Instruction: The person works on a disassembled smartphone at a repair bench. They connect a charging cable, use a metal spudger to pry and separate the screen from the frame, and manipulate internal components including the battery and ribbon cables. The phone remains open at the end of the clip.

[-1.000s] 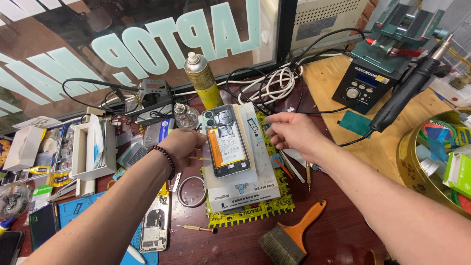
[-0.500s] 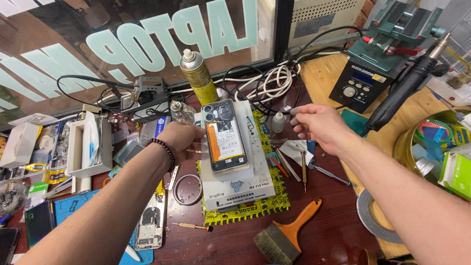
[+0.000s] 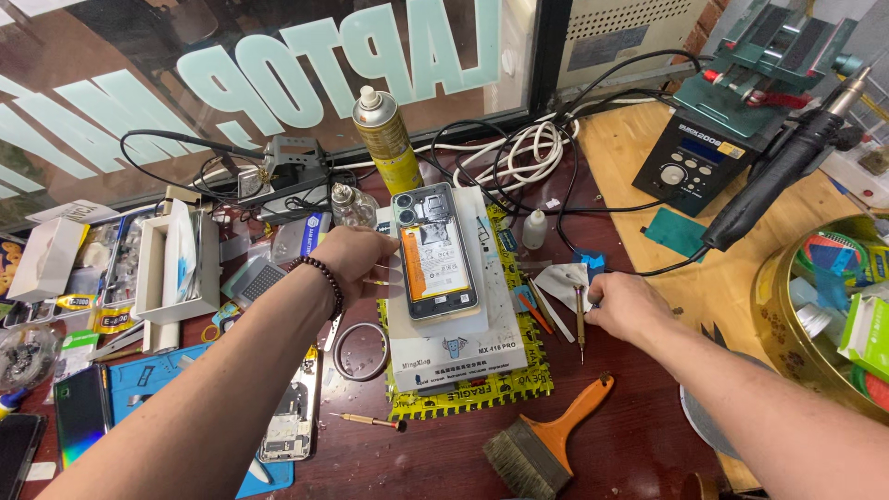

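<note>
Bench (image 3: 639,435): dark red top, crowded with tools and cables.

Window (image 3: 185,83): behind the phone, large pale letters on the glass.

Solder station (image 3: 699,162): black box, well right of the phone and further back, on a wooden board.

Tin (image 3: 787,324): round, gold, far right of the phone, filled with small packets.

Heating pad (image 3: 463,343): pale slab directly under the phone, on a yellow mat.

Brush (image 3: 546,440): orange handle, in front and right of the phone.

Spray can (image 3: 387,139): yellow, upright, just behind the phone.

Phone (image 3: 435,252): back cover off, orange-edged battery showing, lay flat on the pad.

Left hand (image 3: 356,259): beaded bracelet at the wrist; fingers curled against the phone's left edge, steadying it.

Right hand (image 3: 625,306): right of the phone, fingers narrowed on something small near a screwdriver (image 3: 581,319); what they held could not be told.

Ring (image 3: 359,352): dark loop, just left of the pad.
</note>
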